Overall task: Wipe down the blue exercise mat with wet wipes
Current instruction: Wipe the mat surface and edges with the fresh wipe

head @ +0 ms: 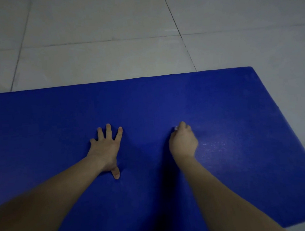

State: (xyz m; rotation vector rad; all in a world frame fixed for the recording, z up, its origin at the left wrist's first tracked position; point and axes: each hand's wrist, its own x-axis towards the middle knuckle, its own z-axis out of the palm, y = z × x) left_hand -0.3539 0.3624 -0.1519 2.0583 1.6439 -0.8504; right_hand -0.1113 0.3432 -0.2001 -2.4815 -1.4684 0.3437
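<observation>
The blue exercise mat [165, 100] lies flat on the floor and fills the lower part of the head view. My left hand [106, 148] rests flat on it with fingers spread, left of centre. My right hand [182, 142] is curled on the mat about a hand's width to the right. A small white bit of a wet wipe [175, 128] peeks out at its fingertips; the rest of the wipe is hidden under the hand. A faint damp sheen shows on the mat just right of that hand.
Pale tiled floor [108, 55] with dark grout lines lies beyond the mat's far edge and to its right. The mat's far right corner [250, 68] is in view. The mat runs out of frame on the left.
</observation>
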